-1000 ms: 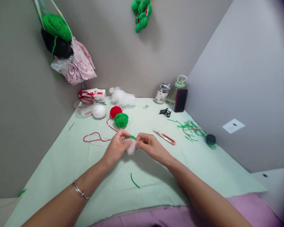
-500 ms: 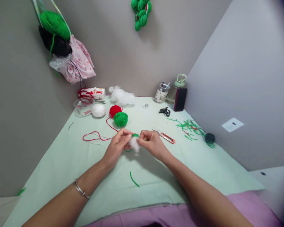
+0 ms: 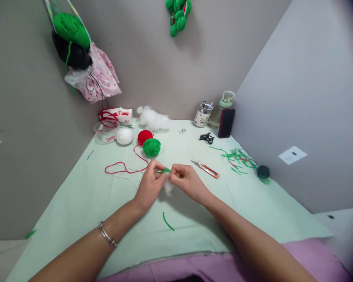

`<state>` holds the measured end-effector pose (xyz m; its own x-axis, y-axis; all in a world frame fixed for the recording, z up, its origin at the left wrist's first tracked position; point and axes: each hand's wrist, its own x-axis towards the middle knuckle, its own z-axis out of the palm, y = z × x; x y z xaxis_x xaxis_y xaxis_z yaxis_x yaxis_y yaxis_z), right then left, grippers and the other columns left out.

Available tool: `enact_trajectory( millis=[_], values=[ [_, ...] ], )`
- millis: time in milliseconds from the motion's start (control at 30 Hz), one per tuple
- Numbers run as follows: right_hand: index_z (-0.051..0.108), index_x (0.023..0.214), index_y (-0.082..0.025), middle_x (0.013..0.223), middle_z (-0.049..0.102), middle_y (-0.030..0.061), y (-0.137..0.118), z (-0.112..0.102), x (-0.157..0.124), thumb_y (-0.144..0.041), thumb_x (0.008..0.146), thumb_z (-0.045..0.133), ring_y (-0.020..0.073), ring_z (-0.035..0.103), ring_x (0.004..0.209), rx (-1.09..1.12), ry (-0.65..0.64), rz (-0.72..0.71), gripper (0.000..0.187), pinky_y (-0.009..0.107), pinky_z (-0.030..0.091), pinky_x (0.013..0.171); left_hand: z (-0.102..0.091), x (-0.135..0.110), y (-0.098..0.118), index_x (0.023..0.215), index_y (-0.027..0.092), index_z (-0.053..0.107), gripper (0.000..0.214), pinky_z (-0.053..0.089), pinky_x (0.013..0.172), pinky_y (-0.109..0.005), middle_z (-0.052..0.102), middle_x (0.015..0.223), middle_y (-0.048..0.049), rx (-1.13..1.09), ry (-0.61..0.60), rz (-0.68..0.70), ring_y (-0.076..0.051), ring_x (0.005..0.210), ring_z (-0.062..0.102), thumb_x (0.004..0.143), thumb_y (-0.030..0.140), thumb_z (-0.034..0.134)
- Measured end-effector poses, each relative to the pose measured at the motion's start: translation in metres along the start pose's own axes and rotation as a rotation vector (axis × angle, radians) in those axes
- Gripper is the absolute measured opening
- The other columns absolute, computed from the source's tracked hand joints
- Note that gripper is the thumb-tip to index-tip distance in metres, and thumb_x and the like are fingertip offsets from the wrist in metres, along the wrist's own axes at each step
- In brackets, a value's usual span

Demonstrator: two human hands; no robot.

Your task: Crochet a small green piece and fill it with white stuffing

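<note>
Over the middle of the table, my left hand (image 3: 151,183) is closed around a small green crochet piece (image 3: 166,171), mostly hidden by the fingers. A tuft of white stuffing (image 3: 168,188) hangs below it, between both hands. My right hand (image 3: 186,180) is closed in a pinch against the piece and the stuffing; its fingertips touch or nearly touch my left thumb. Behind the hands lie a green yarn ball (image 3: 151,147) and a red yarn ball (image 3: 145,136). Orange-handled thread snips (image 3: 206,169) lie to the right, and a short green yarn strand (image 3: 168,221) lies in front.
A white yarn ball (image 3: 124,136) sits beside a clear plastic tub (image 3: 103,133). More stuffing (image 3: 153,118) is at the back. Green yarn scraps (image 3: 238,156) and a black tape roll (image 3: 263,171) lie right. A phone (image 3: 226,123), bottle (image 3: 227,102) and pen cup (image 3: 202,116) stand behind.
My hands have come closer together, and the left has turned so its thumb covers more of the stuffing. Less of the green piece and white tuft shows. The camera view has shifted slightly.
</note>
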<state>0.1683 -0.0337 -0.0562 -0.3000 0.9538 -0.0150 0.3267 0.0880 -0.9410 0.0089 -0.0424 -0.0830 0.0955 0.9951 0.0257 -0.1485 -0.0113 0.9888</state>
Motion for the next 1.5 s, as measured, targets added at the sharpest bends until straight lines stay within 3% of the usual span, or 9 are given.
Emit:
enact_trajectory(
  millis=[233, 400, 567, 700, 900, 1067, 1200, 1333, 1500],
  values=[
    [0.042, 0.062, -0.024, 0.057, 0.036, -0.0076, 0.005, -0.008, 0.003, -0.039, 0.080, 0.063, 0.0104, 0.029, 0.058, -0.065, 0.111, -0.026, 0.032, 0.028, 0.020, 0.056, -0.005, 0.000, 0.003, 0.100, 0.022, 0.057, 0.030, 0.048, 0.068, -0.027, 0.066, 0.091, 0.0008, -0.044, -0.093, 0.000, -0.014, 0.074, 0.062, 0.089, 0.042, 0.075],
    [0.051, 0.075, -0.022, 0.065, 0.045, -0.0060, -0.007, -0.014, -0.004, -0.033, 0.087, 0.057, 0.0120, 0.037, 0.062, -0.051, -0.076, -0.068, 0.017, 0.028, 0.027, 0.059, -0.008, 0.006, 0.002, 0.090, 0.022, 0.055, 0.032, 0.046, 0.062, -0.026, 0.065, 0.084, 0.0028, -0.038, -0.082, -0.003, -0.012, 0.065, 0.059, 0.080, 0.038, 0.081],
    [0.048, 0.080, -0.023, 0.072, 0.038, -0.0068, -0.010, -0.007, -0.012, -0.021, 0.081, 0.056, 0.0112, 0.032, 0.065, -0.023, -0.197, -0.098, 0.008, 0.026, 0.028, 0.060, -0.007, 0.006, 0.001, 0.083, 0.022, 0.055, 0.023, 0.036, 0.052, -0.023, 0.058, 0.070, 0.0067, -0.015, -0.005, -0.045, -0.010, 0.055, 0.049, 0.075, 0.021, 0.076],
    [0.048, 0.073, -0.022, 0.069, 0.043, -0.0062, 0.001, -0.003, -0.005, -0.028, 0.081, 0.063, 0.0113, 0.036, 0.066, -0.044, -0.068, -0.088, 0.018, 0.026, 0.029, 0.060, -0.005, 0.002, 0.002, 0.082, 0.022, 0.055, 0.018, 0.044, 0.055, -0.024, 0.059, 0.065, 0.0057, -0.068, -0.034, -0.118, -0.013, 0.056, 0.055, 0.079, 0.027, 0.072],
    [0.044, 0.063, -0.023, 0.059, 0.040, -0.0065, 0.006, -0.015, 0.005, -0.045, 0.082, 0.070, 0.0108, 0.032, 0.059, -0.023, 0.030, -0.040, 0.038, 0.027, 0.023, 0.056, -0.004, -0.002, 0.004, 0.089, 0.022, 0.055, 0.037, 0.059, 0.075, -0.035, 0.070, 0.082, 0.0003, -0.150, -0.153, -0.124, -0.019, 0.074, 0.072, 0.086, 0.052, 0.076],
    [0.052, 0.069, -0.021, 0.063, 0.042, -0.0058, -0.002, -0.020, 0.001, -0.054, 0.090, 0.063, 0.0119, 0.034, 0.062, 0.018, -0.058, -0.046, 0.040, 0.028, 0.026, 0.059, -0.006, 0.003, -0.002, 0.093, 0.022, 0.055, 0.039, 0.053, 0.068, -0.029, 0.069, 0.074, 0.0030, -0.094, -0.141, -0.089, -0.017, 0.068, 0.072, 0.081, 0.045, 0.084],
    [0.051, 0.072, -0.022, 0.067, 0.049, -0.0044, -0.004, -0.005, -0.004, -0.045, 0.088, 0.063, 0.0130, 0.041, 0.065, 0.056, -0.134, -0.010, 0.030, 0.028, 0.032, 0.063, -0.006, 0.008, -0.006, 0.085, 0.023, 0.051, 0.033, 0.049, 0.058, -0.025, 0.063, 0.072, 0.0061, -0.049, -0.049, -0.071, -0.013, 0.058, 0.062, 0.075, 0.031, 0.082],
    [0.044, 0.070, -0.024, 0.067, 0.048, -0.0055, 0.001, 0.009, -0.006, -0.032, 0.080, 0.066, 0.0129, 0.042, 0.064, -0.074, -0.079, -0.042, 0.026, 0.027, 0.031, 0.061, -0.007, 0.009, -0.008, 0.081, 0.022, 0.052, 0.025, 0.045, 0.055, -0.023, 0.059, 0.068, 0.0074, -0.029, 0.022, -0.083, -0.011, 0.056, 0.057, 0.071, 0.018, 0.074],
    [0.043, 0.067, -0.024, 0.062, 0.043, -0.0063, 0.006, 0.002, -0.001, -0.031, 0.080, 0.064, 0.0124, 0.035, 0.062, -0.142, 0.038, -0.046, 0.025, 0.027, 0.027, 0.059, -0.009, 0.004, 0.000, 0.088, 0.021, 0.055, 0.026, 0.057, 0.066, -0.030, 0.067, 0.073, 0.0030, -0.097, -0.063, -0.136, -0.016, 0.066, 0.067, 0.079, 0.035, 0.076]
  ],
)
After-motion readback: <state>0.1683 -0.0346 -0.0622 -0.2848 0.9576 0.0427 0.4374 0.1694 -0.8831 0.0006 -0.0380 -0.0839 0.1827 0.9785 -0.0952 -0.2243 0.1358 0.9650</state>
